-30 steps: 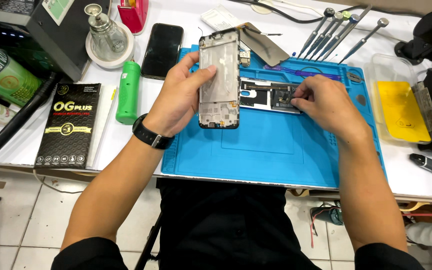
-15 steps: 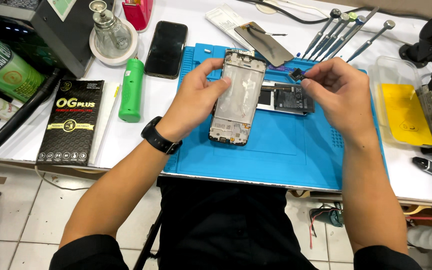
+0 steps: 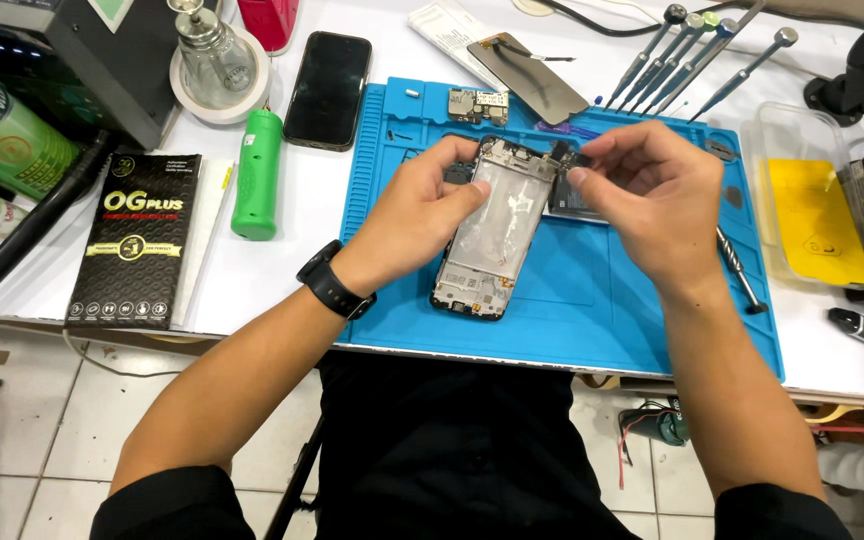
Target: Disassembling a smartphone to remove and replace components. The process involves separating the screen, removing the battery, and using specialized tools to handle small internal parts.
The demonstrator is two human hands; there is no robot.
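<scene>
Left hand (image 3: 420,212) grips the phone frame (image 3: 492,235), right hand (image 3: 652,200) pinches its top, black box (image 3: 132,245) lies left

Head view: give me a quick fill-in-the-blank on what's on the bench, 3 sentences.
1. The left hand holds the phone frame over a mat coloured ____.
2. The left wrist wears a black ____.
3. The green cylinder lies to the ____ of the black phone, as the camera sees it.

Missing words: blue; watch; left
</scene>
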